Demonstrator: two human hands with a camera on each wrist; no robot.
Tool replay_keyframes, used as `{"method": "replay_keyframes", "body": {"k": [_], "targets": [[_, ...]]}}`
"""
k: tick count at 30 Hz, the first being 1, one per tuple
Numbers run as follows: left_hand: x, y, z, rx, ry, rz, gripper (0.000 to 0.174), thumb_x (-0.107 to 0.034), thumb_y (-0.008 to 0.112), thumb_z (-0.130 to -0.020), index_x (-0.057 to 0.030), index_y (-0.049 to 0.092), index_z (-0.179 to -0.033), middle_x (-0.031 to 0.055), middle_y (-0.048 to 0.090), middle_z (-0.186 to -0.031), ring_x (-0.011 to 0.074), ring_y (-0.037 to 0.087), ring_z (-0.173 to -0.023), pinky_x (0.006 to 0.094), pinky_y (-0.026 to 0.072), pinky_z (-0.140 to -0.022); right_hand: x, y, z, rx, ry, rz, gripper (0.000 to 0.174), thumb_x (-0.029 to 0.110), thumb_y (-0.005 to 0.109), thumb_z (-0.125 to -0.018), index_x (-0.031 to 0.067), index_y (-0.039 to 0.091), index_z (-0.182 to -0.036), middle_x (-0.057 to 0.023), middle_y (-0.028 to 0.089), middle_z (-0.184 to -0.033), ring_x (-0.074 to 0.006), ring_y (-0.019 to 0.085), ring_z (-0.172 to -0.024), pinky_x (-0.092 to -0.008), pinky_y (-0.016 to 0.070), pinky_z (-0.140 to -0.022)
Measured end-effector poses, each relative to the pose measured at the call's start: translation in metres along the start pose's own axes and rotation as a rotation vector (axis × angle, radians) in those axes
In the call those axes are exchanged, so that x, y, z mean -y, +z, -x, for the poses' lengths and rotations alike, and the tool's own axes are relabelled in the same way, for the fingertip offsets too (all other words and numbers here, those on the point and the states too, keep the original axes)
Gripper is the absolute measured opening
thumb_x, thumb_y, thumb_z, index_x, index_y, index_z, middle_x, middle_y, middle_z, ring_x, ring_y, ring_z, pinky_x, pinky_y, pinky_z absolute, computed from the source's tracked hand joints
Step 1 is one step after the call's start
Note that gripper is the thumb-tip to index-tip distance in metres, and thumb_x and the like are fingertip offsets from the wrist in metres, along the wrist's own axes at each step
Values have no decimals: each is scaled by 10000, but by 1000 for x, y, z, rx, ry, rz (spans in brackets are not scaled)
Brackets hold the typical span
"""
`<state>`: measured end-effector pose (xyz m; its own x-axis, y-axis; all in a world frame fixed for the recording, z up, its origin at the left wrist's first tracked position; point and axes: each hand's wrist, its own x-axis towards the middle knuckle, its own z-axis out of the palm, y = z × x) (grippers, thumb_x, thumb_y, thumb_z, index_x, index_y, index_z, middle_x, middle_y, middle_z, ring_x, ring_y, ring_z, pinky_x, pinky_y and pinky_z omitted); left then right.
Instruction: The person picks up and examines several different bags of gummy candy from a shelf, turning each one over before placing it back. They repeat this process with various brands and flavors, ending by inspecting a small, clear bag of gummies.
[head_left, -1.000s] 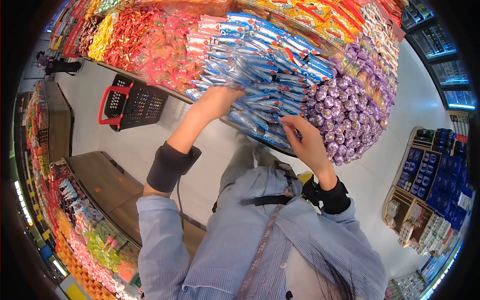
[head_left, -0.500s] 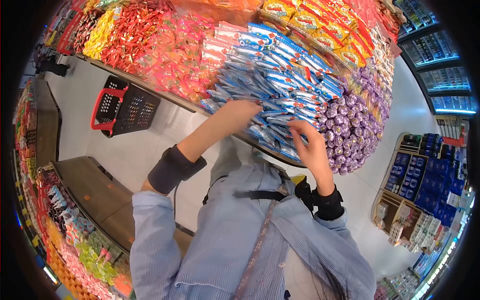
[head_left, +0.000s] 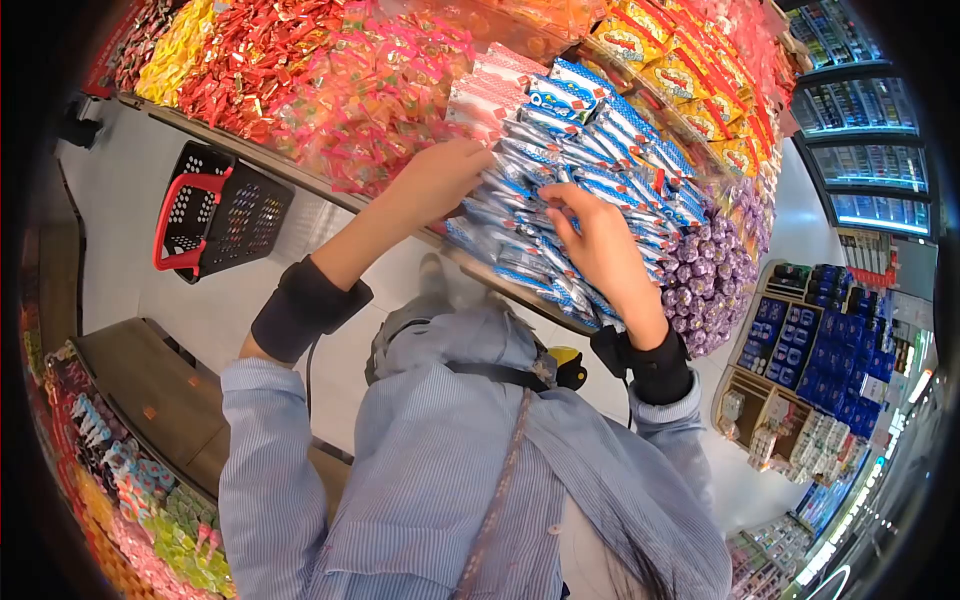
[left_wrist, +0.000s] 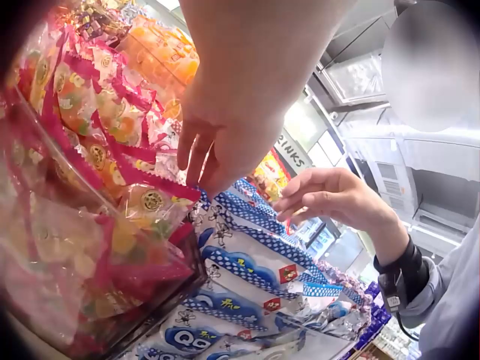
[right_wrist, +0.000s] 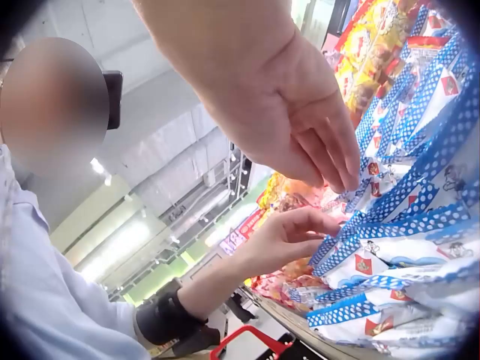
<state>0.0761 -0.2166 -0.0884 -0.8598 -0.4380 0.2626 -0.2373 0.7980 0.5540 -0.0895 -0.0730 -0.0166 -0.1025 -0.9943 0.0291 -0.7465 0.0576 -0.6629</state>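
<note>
Blue-and-white dotted candy packets [head_left: 570,120] lie in overlapping rows in a display bin. At their left border, beside some pink-and-white packets [head_left: 487,97], is my left hand [head_left: 446,180]. Its fingers hang loosely bent, with the fingertips at the edges of the blue packets [left_wrist: 247,262] in the left wrist view. My right hand [head_left: 600,245] hovers over the middle of the blue rows, thumb apart from the fingers. In the right wrist view its fingers [right_wrist: 341,150] point down, tips close to the dotted edges, holding no packet.
Pink-wrapped candies [head_left: 370,110] fill the bin to the left; purple-wrapped round candies [head_left: 705,280] are heaped at the right. Yellow-and-red bags [head_left: 660,75] stand behind. A black basket with a red handle [head_left: 185,235] is on the floor at left, and a low shelf [head_left: 150,370] is behind it.
Both hands have moved up the rows of blue packets, the left toward the pink-and-white packets, the right deeper over the middle. The head view has shifted, so the bins appear further right.
</note>
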Motion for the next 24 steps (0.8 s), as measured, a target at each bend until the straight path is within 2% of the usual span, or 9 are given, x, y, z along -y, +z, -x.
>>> {"method": "replay_keyframes", "body": {"k": [3,4,8,11,12,15,16,19,24], "targets": [[13,10,-2,58,65,-28,153,-45,573,-731,-52,565,-883,103,558,-844,276,543,-876,364,452,-734,-8,16,-16,59,-7,66,181,46,522,-783,14,566,-955,-214,602,-826,-362,585,-790,-431,450,-693],[15,11,-4,82,99,-56,159,-42,572,-727,-50,568,-885,107,563,-836,280,546,-870,368,452,-734,-13,19,-20,64,-66,98,202,13,498,-766,0,569,-955,-245,585,-754,-374,590,-722,-449,457,-654],[24,20,-9,161,147,-7,182,-54,565,-714,-42,591,-894,122,577,-807,292,560,-837,386,455,-733,-18,28,-29,126,-40,334,166,59,518,-796,-6,598,-926,-242,587,-721,-378,585,-689,-433,464,-640],[21,14,-16,249,84,22,196,-83,553,-715,-30,606,-896,131,580,-817,295,567,-813,393,458,-730,-29,34,-39,116,-89,418,125,20,494,-731,-31,585,-800,-228,577,-653,-377,590,-637,-435,477,-587],[23,15,-18,283,96,-12,220,-106,538,-715,-23,614,-904,141,582,-828,294,564,-828,394,460,-736,-31,33,-44,126,-113,437,116,82,538,-743,-17,601,-744,-215,583,-657,-369,593,-655,-432,480,-602],[25,22,-14,186,156,-26,227,-105,538,-709,-21,612,-907,148,582,-846,295,557,-853,390,457,-750,-27,30,-57,236,-90,489,158,145,589,-744,-11,606,-722,-203,593,-674,-359,599,-692,-428,482,-628],[25,24,-13,166,140,1,230,-109,537,-707,-16,611,-904,145,578,-851,290,550,-867,386,452,-761,-31,32,-63,291,-35,486,242,228,630,-735,-14,616,-730,-204,606,-709,-354,603,-729,-431,479,-664],[26,26,-14,118,195,-6,218,-105,535,-712,-15,611,-896,138,576,-838,280,548,-877,383,447,-776,-40,32,-76,349,19,473,280,275,631,-735,-5,635,-745,-205,616,-741,-354,607,-737,-428,480,-677],[22,24,-5,186,231,-54,191,-73,521,-718,-9,606,-877,140,588,-851,276,566,-857,364,454,-779,-45,28,-84,417,102,386,295,323,622,-743,30,652,-762,-179,628,-758,-333,613,-754,-415,480,-701]]}}
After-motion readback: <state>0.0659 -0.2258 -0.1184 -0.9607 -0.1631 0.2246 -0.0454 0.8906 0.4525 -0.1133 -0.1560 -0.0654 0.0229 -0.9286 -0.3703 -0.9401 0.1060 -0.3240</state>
